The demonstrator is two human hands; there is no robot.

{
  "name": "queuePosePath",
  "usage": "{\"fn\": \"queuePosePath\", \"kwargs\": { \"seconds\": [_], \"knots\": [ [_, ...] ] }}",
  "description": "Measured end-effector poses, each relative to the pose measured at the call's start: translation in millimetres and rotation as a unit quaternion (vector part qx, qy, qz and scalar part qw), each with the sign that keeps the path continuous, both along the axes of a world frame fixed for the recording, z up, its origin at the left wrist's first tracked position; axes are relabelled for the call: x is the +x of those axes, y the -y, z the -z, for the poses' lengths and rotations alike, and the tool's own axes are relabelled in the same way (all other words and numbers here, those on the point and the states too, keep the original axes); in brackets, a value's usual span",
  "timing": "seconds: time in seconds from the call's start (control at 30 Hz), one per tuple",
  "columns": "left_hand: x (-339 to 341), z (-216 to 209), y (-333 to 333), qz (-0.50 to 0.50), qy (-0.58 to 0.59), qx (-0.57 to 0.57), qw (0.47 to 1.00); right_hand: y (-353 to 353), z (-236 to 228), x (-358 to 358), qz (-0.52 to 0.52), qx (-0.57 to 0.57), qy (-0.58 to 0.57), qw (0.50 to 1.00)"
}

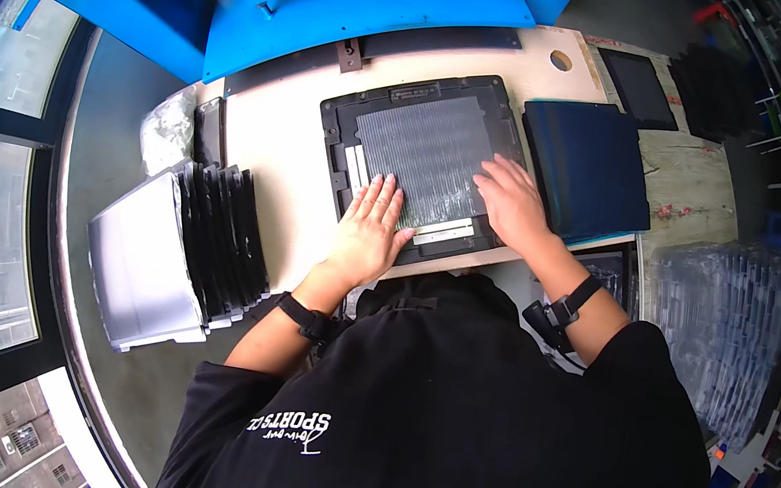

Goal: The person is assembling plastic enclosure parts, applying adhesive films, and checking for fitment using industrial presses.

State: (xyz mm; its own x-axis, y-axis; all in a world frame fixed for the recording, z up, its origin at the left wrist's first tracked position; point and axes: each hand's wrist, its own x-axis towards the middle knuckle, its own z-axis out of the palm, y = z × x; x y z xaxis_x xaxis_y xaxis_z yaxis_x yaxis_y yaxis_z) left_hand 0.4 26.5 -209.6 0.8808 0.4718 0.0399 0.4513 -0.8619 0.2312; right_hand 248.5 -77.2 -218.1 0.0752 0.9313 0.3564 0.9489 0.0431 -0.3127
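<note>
In front of me a square black frame [332, 126] lies on the pale work board. A dark grey, finely ribbed sheet [415, 147] sits inside it, with light strips [445, 231] along its left and near edges. My left hand [370, 229] rests flat at the near left corner of the sheet, fingers stretched forward and together. On the right side, my right hand [513, 202] has its fingers extended over the sheet's edge, the palm beyond the frame. Both hands hold nothing that I can see.
A blue machine [364, 13] stands behind the pale board [272, 156]. Dark blue sheets [589, 168] are stacked to the right. Black and whitish panels [199, 241] stand in a row at left, near a clear plastic bag [168, 128]. Clear trays [717, 323] pile up at far right.
</note>
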Motion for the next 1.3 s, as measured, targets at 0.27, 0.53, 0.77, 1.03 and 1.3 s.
{"fn": "queuePosePath", "kwargs": {
  "seconds": [0.27, 0.53, 0.77, 1.03, 1.3],
  "knots": [
    [8, -10, -7, -0.013, -0.045, 0.000, 0.999, 11, 8, -10, -0.042, -0.039, 0.128, 0.990],
    [29, -39, -17, -0.013, -0.051, 0.031, 0.998, -10, -9, 6, -0.122, -0.054, 0.087, 0.987],
    [56, -33, -38, -0.026, -0.071, 0.033, 0.997, 2, -2, 21, -0.058, -0.059, 0.041, 0.996],
    [36, -66, -27, -0.183, 0.274, -0.040, 0.943, 112, -14, 101, 0.156, 0.016, -0.026, 0.987],
    [120, -122, 24, 0.015, 0.172, -0.159, 0.972, 153, 45, 112, 0.123, -0.087, 0.016, 0.988]
  ]
}}
